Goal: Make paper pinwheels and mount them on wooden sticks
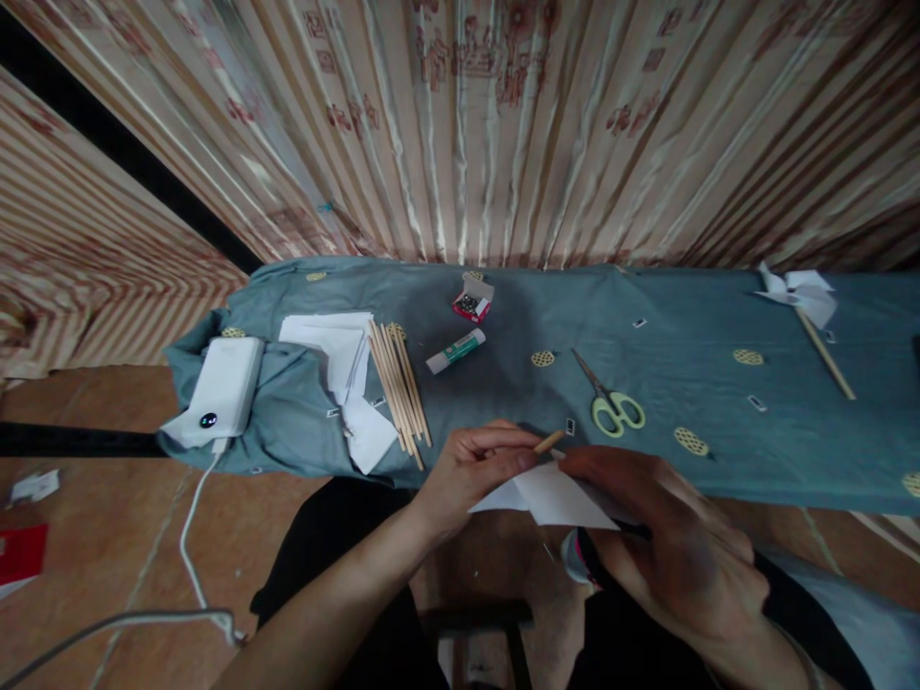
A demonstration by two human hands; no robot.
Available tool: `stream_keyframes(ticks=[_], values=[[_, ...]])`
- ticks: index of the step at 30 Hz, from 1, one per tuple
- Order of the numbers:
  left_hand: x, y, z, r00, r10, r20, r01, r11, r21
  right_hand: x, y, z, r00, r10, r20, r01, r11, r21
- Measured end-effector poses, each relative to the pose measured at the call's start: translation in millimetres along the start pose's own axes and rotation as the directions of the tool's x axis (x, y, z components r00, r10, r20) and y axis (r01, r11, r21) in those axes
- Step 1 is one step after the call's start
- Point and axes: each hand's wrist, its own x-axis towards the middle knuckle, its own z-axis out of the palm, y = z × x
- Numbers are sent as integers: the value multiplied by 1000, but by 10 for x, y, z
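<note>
In front of my lap, at the cloth's near edge, my left hand is closed around a thin wooden stick, whose end pokes out past the fingertips. White folded paper, shaped like a pinwheel, is held up against the stick. My right hand is closed on the paper's right side, fingertips at its upper edge. Below the right hand shows a round pale end of a dark object; whether the hand holds it cannot be made out. Where paper and stick meet is mostly hidden by fingers.
On the blue-green cloth lie green-handled scissors, a glue stick, an open red box of small metal pins, several wooden sticks, white paper sheets, a cabled power bank and a paper pinwheel on a stick.
</note>
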Motion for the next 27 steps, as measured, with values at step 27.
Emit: stream_keyframes(ticks=[27], values=[[32, -113, 70, 989, -151, 8, 151, 981, -124, 22, -5, -38, 1000, 6, 30, -4, 999, -53]])
